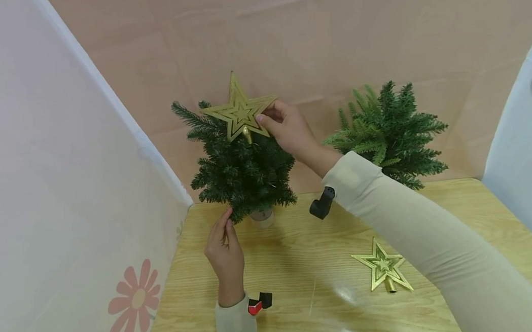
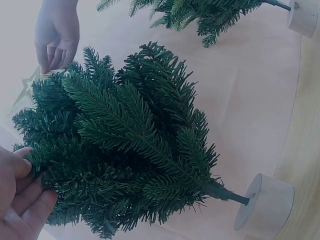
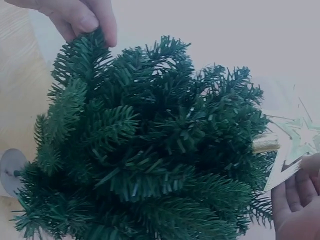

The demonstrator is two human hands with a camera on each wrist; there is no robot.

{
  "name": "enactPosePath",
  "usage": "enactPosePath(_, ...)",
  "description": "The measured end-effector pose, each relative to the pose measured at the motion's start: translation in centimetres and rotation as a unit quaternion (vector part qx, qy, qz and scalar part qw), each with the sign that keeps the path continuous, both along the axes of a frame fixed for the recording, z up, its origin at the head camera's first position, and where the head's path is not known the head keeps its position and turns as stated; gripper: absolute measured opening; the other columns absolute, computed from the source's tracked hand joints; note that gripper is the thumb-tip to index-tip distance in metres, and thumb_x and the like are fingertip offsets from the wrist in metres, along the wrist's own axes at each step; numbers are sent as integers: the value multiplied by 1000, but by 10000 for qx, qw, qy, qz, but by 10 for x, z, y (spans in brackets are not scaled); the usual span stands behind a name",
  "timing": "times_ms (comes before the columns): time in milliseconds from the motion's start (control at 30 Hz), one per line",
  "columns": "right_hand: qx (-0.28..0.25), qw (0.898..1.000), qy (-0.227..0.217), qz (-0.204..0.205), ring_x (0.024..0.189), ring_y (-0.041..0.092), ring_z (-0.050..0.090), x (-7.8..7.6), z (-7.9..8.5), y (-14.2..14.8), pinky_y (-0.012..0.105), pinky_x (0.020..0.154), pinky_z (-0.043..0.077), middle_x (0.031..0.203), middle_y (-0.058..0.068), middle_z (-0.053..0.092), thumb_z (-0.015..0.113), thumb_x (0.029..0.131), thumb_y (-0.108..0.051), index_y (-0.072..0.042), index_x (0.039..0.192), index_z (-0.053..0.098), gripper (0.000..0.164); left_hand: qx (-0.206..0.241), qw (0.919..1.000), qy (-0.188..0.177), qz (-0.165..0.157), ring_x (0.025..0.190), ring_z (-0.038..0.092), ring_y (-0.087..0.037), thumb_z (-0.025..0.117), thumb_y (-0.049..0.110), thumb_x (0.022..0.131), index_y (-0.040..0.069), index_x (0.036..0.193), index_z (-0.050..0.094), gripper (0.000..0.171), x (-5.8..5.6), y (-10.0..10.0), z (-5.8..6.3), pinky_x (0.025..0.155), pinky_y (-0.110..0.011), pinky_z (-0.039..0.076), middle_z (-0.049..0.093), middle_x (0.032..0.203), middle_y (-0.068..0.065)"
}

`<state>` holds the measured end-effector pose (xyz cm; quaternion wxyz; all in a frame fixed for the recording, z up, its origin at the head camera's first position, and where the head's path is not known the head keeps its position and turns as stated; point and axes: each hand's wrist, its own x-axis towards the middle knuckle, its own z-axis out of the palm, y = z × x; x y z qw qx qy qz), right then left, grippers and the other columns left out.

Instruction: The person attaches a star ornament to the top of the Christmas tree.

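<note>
My right hand (image 1: 295, 132) pinches one arm of a gold star tree topper (image 1: 240, 110) between thumb and fingers. The star stands upright at the top of a small artificial Christmas tree (image 1: 243, 175), its short tubular socket (image 3: 266, 143) pointing down at the topmost needles. Low on the tree's front left, my left hand (image 1: 226, 254) pinches the tip of a branch (image 3: 84, 62). In the left wrist view the thumb and fingers (image 2: 37, 207) close around green needles. A round, pale wooden base (image 1: 263, 218) carries the tree on a short trunk.
A second small tree (image 1: 394, 133) stands at the back right, partly behind my right sleeve. Another gold star topper (image 1: 383, 264) lies on the wooden table (image 1: 291, 286) at the front right. A pinkish cloth (image 1: 286, 43) hangs behind, with pale cloth walls at both sides.
</note>
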<state>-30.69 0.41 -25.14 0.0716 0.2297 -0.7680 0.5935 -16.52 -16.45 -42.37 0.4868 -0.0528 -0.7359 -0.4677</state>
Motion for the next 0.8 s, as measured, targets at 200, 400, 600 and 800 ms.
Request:
enactPosePath(200,78,9996,-269,58,115,12,56,0,6,0,33,97,45,120,0,64,56,101,-24,-12,118,58,22,-4,10000,-7,-20,89,66,-35,55,-18,90,-7,113,69,28,1,1,2,86,-14,49,68,107,-22)
enactPosePath(400,-170,9989,-359,231,115,16,55,4,9,-2,34,96,46,120,6,63,55,101,-16,-8,121,54,22,19,10000,27,-55,92,67,-36,55,-19,90,-6,113,69,29,0,0,0,85,-24,53,68,107,-23)
enactPosePath(600,-173,9994,-254,136,113,17,56,4,9,-5,33,94,48,119,7,63,55,101,-13,-6,120,56,21,3,10000,28,-28,92,67,-34,56,-16,91,-6,112,70,27,0,-1,-1,79,-41,55,68,106,-24)
enactPosePath(800,82,9999,137,60,105,16,60,5,8,-7,31,86,50,113,6,64,56,100,-14,-6,114,59,16,26,10000,-13,10,93,68,-30,58,-15,91,-4,112,70,28,-3,-4,-7,85,-19,52,69,107,-19)
